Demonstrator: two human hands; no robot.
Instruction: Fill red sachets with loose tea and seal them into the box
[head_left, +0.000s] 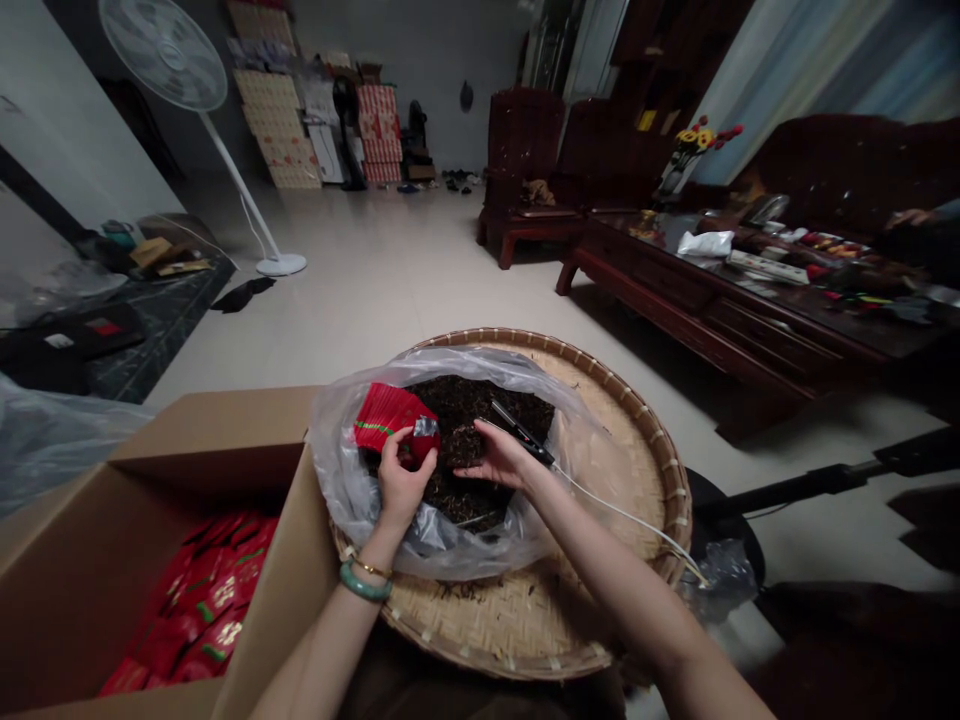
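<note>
My left hand (401,482) pinches a small red packet (427,432) with a silvery patch at its top. Beside it a fanned row of red packets (384,412) lies on dark dried tea leaves (517,398). My right hand (501,455) is curved, thumb above and fingers below, around a clump of the leaves close to the packet. The leaves fill a clear plastic bag (335,490) with its rim spread wide. Behind my right hand a black clamp-like tool (523,432) with a white cord rests on the leaves.
The bag stands on a round woven bamboo tray (517,625). An open cardboard box (300,560) holding many red packets (214,600) is at the left. Further off are a white fan (281,264), a dark wooden table (697,300) and stacked cartons (277,130).
</note>
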